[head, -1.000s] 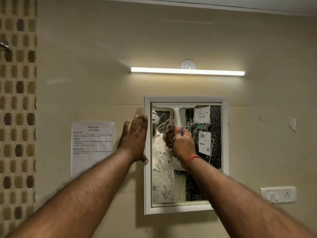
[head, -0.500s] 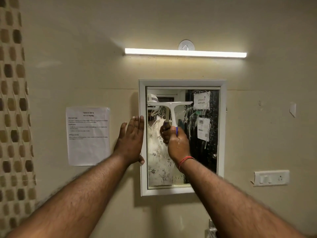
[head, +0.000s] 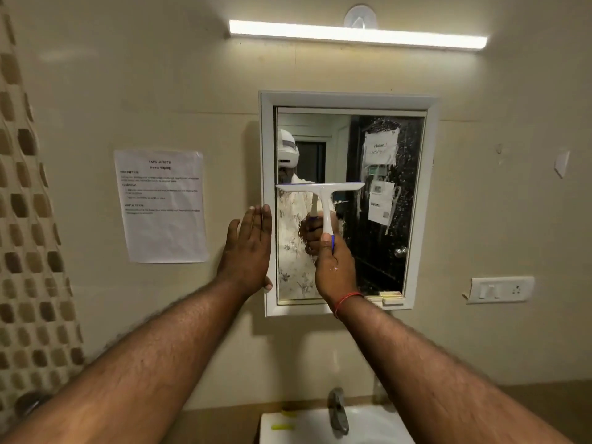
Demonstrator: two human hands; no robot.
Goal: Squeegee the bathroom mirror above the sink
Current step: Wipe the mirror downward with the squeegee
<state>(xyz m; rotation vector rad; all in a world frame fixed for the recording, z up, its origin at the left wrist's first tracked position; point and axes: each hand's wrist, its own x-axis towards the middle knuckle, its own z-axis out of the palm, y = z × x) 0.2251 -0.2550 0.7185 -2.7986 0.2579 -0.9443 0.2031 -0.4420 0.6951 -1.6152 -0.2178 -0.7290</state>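
While I watch through the head camera, this is how things stand.

Squeegee: I see the squeegee (head: 320, 189) about halfway down the left strip of the mirror (head: 384, 261), its blade level and, as far as I can tell, pressed to the glass.

Right hand: my right hand (head: 334, 267) has its fingers closed around the lower end of the handle, thumb up along it.

Left hand: my left hand (head: 248, 251) lies flat and open, holding nothing, against the wall and the left side of the mirror frame (head: 267, 155).

Done: I judge the glass above the blade on the left to be clear; reflections there look sharp.

Left to do: the band under the blade looks smeared, and the right half carries droplets and streaks from top down to about the middle. I would say well under half is finished.

Below: the sink (head: 304, 424) and tap (head: 339, 411) sit directly under the mirror.

Nearby: a printed sheet (head: 161, 206) is stuck on the wall left of the frame, a switch plate (head: 499, 289) to the right.
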